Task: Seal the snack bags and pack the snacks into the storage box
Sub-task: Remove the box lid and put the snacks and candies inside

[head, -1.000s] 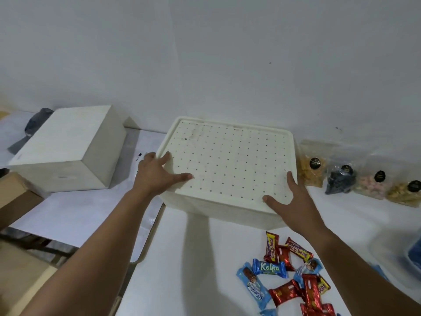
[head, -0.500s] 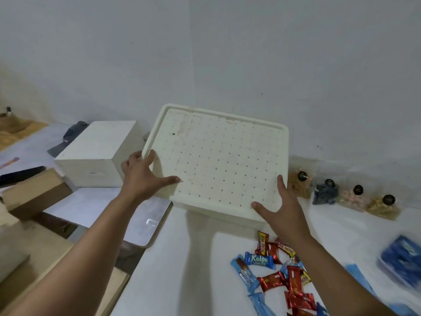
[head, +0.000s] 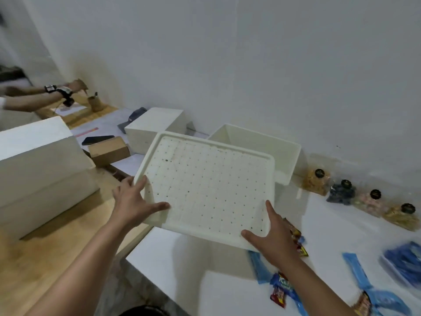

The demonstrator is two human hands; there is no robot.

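You held the perforated lid (head: 211,188) off the storage box (head: 257,149) with both hands, tilted toward you. Your left hand (head: 134,201) had its grip clamped on the lid's near-left edge, thumb on top; your right hand (head: 273,240) gripped the near-right corner the same way. The box stood open on the white surface (head: 193,265) against the wall, just behind the lid. 4 snack bags (head: 362,197) lay in a row to its right. Wrapped candies (head: 282,290) lay by your right forearm. The surface's left edge lay below the lid.
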